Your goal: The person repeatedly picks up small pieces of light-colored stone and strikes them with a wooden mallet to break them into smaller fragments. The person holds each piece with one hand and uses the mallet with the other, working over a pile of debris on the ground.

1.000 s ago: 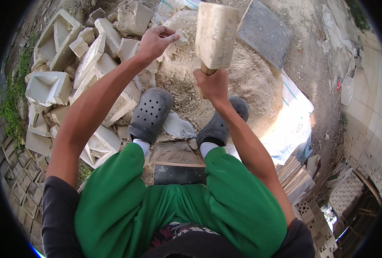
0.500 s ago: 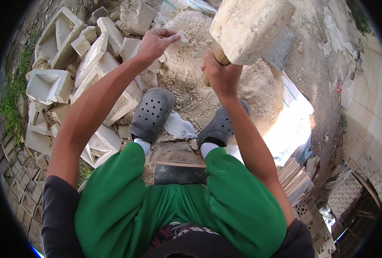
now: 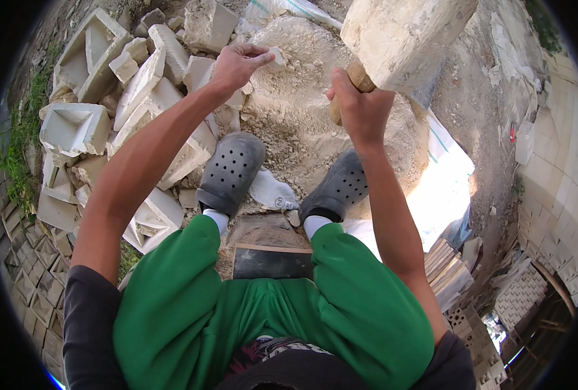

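Observation:
My right hand (image 3: 360, 107) grips the wooden handle of a big, pale wooden mallet (image 3: 403, 36), raised high and close to the camera at the top right. My left hand (image 3: 237, 62) reaches forward and pinches a small white stone chunk (image 3: 277, 57) resting on a mound of pale crushed rubble (image 3: 302, 117). I sit in green shorts with both feet in grey perforated clogs (image 3: 231, 170) planted at the foot of the mound.
A heap of broken white cast blocks (image 3: 74, 127) lies at the left, with grass beyond. A dark board (image 3: 272, 261) sits under me. A white sheet (image 3: 442, 188) lies at the right; stacked tiles (image 3: 448, 270) and patterned blocks lie at the lower right.
The mallet has risen higher and nearer the camera, its head now larger at the top right. My left hand has stayed on the stone chunk.

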The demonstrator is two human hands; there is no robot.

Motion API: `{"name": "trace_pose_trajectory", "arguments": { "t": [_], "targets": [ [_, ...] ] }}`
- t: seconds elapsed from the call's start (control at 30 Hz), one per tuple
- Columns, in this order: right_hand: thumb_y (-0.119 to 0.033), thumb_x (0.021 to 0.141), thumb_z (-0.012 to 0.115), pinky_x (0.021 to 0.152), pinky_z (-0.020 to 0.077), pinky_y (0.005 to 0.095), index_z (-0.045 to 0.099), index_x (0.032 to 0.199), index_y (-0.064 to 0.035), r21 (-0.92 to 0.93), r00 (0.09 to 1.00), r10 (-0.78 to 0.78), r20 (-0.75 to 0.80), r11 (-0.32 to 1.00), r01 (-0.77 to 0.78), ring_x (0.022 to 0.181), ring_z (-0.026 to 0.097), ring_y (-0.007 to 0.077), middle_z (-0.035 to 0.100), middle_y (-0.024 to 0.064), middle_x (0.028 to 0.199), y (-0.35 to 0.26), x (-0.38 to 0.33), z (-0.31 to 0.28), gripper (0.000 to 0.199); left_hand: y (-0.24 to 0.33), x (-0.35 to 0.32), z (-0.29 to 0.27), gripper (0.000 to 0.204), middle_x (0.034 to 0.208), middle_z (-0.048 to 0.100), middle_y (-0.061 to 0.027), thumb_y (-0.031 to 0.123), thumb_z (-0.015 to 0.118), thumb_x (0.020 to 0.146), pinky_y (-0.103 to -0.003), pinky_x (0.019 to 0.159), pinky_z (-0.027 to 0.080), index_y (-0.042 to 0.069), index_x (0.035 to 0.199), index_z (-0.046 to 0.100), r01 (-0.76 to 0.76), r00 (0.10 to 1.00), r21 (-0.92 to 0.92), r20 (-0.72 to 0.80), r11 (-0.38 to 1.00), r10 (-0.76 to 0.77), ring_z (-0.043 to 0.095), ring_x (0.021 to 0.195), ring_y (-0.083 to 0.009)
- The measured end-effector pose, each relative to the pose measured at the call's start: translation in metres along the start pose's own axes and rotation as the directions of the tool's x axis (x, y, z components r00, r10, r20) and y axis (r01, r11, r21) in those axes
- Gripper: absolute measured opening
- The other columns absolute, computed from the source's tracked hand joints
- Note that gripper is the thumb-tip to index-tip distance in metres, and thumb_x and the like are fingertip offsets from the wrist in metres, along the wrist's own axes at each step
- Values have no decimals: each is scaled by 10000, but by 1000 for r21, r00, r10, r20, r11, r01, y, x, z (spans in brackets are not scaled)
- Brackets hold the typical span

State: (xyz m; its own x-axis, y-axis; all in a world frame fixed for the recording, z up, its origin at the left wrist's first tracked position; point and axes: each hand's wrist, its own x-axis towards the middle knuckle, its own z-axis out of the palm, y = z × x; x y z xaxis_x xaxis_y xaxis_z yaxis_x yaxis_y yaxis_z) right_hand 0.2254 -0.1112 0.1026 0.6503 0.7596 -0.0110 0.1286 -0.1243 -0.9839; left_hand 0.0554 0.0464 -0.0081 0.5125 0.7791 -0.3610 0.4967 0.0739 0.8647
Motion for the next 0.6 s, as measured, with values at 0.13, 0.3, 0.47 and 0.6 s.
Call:
{"name": "trace_pose_trajectory", "arguments": {
  "t": [0.13,0.3,0.47,0.6],
  "targets": [
    [-210,743,714,675,556,392,676,955,50,-509,801,544,251,778,-369,694,717,294,722,166,803,83,-34,8,338,9,-1,0,391,948,752,-19,363,805,892,-248,663,472,58,1134,774,104,994,-22,32,994,-104,573,725,-63],
    [-276,743,722,678,562,388,681,962,48,-512,863,484,142,782,-354,683,721,282,730,171,791,34,-10,-7,394,5,-3,-4,397,975,769,-40,372,814,879,-276,767,518,61,1123,780,112,994,-30,0,993,-112,664,842,-104],
    [-174,789,726,623,540,381,673,904,38,-281,995,86,54,957,-67,637,703,256,707,132,716,-11,3,-14,246,3,-3,-4,396,979,767,-39,372,818,876,-283,776,518,66,1124,780,73,997,-22,15,997,-73,664,853,-105],
    [-73,802,691,604,531,393,677,829,35,-119,995,-101,-20,988,98,638,703,300,709,147,720,41,-19,8,112,6,-1,1,397,974,768,-40,371,823,871,-280,776,515,64,1118,781,78,997,-23,26,997,-77,662,844,-102]
  ]
}}
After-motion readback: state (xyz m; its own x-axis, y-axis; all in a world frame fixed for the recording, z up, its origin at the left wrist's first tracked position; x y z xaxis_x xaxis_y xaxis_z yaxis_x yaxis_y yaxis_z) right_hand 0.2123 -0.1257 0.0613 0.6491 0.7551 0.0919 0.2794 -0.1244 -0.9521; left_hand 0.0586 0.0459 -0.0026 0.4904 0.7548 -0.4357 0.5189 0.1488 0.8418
